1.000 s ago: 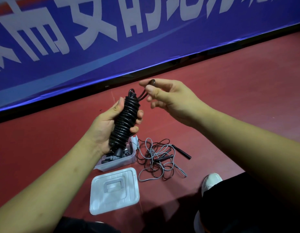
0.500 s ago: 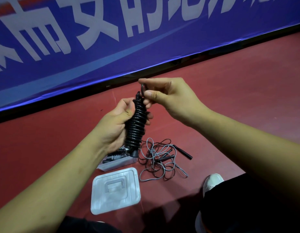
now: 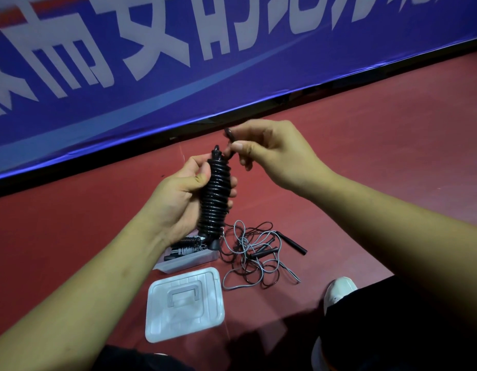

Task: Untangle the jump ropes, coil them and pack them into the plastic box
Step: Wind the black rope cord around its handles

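Observation:
My left hand (image 3: pixel 179 198) grips a black jump rope (image 3: pixel 214 199) wound in tight coils around its handles, held upright above the box. My right hand (image 3: pixel 269 153) pinches the rope's loose black end just above the top of the coil. Below on the red floor stands the clear plastic box (image 3: pixel 189 259), partly hidden by my left hand, with a coiled rope inside. To its right lies a tangled pile of grey and black ropes (image 3: pixel 254 257) with black handles.
The box's white lid (image 3: pixel 185 303) lies flat on the floor in front of the box. A blue banner (image 3: pixel 232 62) with white characters runs along the back. My white shoe (image 3: pixel 339 290) and dark trouser leg are at the lower right.
The coil has swung more upright and shifted right in my left hand. My right hand has brought the rope's end in over the top of the coil.

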Available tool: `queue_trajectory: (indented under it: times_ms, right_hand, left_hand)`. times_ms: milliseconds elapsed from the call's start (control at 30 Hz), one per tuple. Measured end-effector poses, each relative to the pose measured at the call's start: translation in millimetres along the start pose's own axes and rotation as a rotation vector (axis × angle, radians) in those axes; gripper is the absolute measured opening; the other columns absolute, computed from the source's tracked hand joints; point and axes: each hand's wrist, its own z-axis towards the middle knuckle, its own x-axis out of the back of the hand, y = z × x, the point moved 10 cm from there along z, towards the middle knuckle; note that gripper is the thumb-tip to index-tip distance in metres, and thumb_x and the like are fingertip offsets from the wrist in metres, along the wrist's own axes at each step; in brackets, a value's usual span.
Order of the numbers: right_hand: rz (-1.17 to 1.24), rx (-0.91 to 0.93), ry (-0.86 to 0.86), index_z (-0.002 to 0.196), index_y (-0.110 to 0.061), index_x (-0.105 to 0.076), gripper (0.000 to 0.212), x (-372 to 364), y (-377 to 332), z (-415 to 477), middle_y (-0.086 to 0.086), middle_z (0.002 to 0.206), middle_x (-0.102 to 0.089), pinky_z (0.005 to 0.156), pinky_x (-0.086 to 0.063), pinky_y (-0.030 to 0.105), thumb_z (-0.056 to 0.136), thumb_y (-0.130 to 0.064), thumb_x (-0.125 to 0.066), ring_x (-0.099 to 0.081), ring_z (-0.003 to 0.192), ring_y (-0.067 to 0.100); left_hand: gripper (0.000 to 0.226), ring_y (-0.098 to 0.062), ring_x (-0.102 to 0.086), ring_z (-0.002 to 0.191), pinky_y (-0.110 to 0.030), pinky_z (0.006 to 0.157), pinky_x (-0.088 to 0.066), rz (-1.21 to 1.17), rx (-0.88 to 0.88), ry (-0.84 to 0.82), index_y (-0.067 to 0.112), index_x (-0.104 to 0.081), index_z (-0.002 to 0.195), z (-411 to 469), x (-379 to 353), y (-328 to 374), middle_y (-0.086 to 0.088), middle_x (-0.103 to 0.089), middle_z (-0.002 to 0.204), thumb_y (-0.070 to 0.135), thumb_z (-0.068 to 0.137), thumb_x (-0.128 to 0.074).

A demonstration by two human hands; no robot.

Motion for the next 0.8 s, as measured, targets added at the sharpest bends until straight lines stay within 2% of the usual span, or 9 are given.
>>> queue_trajectory:
  times_ms: [67,233,333,433,500,567,667,733,800]
  right_hand:
    - [-0.116,0.028,-0.014,0.109,-0.008,-0.071,0.020,0,-5,-1,-0.013,0.073,-0.068,0.060,-0.048,0.024,0.092,-0.003,-0.064,-0.054,0.059,0.007]
    - [-0.297,0.016,-0.075,0.100,-0.008,-0.077,0.016,-4,-9,-1,-0.020,0.070,-0.065,0.062,-0.040,0.010,0.085,-0.010,-0.075,-0.057,0.060,-0.009]
    - [-0.309,-0.038,-0.071,0.093,-0.007,-0.078,0.012,1,-4,-1,-0.024,0.055,-0.062,0.056,-0.039,0.007,0.081,-0.010,-0.079,-0.056,0.054,-0.010]
    - [-0.342,-0.063,-0.082,0.089,-0.005,-0.079,0.010,0,-5,-3,-0.018,0.054,-0.061,0.052,-0.036,0.007,0.079,-0.010,-0.080,-0.053,0.049,-0.009]
    - [-0.372,-0.088,-0.096,0.086,-0.007,-0.079,0.008,0,-4,-3,-0.015,0.051,-0.061,0.050,-0.035,0.008,0.079,-0.011,-0.081,-0.051,0.047,-0.007]
    - [-0.408,-0.100,-0.107,0.083,-0.010,-0.080,0.005,1,-4,-2,-0.016,0.049,-0.061,0.049,-0.034,0.009,0.078,-0.012,-0.081,-0.051,0.046,-0.005]
    - [-0.493,-0.088,-0.122,0.078,-0.012,-0.080,0.004,0,-7,-1,-0.003,0.059,-0.068,0.049,-0.033,0.012,0.077,-0.016,-0.082,-0.049,0.048,-0.003]
    - [-0.537,-0.083,-0.128,0.074,-0.011,-0.079,0.007,-1,-8,-2,0.001,0.058,-0.065,0.048,-0.033,0.013,0.076,-0.016,-0.082,-0.047,0.048,-0.001]
    - [-0.602,-0.061,-0.137,0.070,-0.008,-0.076,0.010,-4,-11,-2,-0.002,0.053,-0.058,0.047,-0.033,0.013,0.076,-0.015,-0.081,-0.047,0.048,0.000]
  left_hand:
    - [0.039,-0.030,-0.063,0.072,-0.038,0.067,-0.054,0.005,0.002,0.008,0.015,-0.046,0.126,0,0,1,-0.021,-0.065,0.086,0.016,0.087,-0.047]
    - [0.022,-0.031,-0.060,0.071,-0.040,0.068,-0.049,-0.018,0.010,0.034,0.016,-0.052,0.108,2,2,-3,-0.022,-0.063,0.084,0.017,0.087,-0.050]
    - [0.028,-0.029,-0.060,0.069,-0.037,0.065,-0.050,-0.036,0.038,0.043,0.018,-0.047,0.114,4,3,-6,-0.023,-0.061,0.084,0.026,0.088,-0.052]
    - [0.043,-0.028,-0.061,0.067,-0.034,0.062,-0.052,-0.004,0.083,0.071,0.021,-0.045,0.126,7,8,-15,-0.020,-0.062,0.082,0.044,0.091,-0.053]
    - [0.048,-0.028,-0.061,0.066,-0.034,0.060,-0.053,-0.010,0.103,0.082,0.023,-0.043,0.130,8,10,-21,-0.019,-0.062,0.081,0.045,0.089,-0.057]
    - [0.039,-0.027,-0.061,0.065,-0.034,0.060,-0.052,-0.009,0.117,0.076,0.026,-0.043,0.122,8,9,-23,-0.018,-0.062,0.081,0.042,0.090,-0.059]
    - [0.022,-0.027,-0.060,0.065,-0.033,0.060,-0.051,0.022,0.131,0.082,0.025,-0.046,0.105,7,8,-25,-0.019,-0.061,0.080,0.037,0.091,-0.058]
    - [0.015,-0.027,-0.060,0.065,-0.033,0.061,-0.050,0.054,0.124,0.086,0.025,-0.048,0.091,8,10,-25,-0.020,-0.062,0.080,0.037,0.091,-0.059]
    - [0.016,-0.027,-0.060,0.065,-0.033,0.062,-0.049,0.084,0.120,0.092,0.025,-0.049,0.087,8,11,-26,-0.020,-0.062,0.080,0.036,0.091,-0.059]
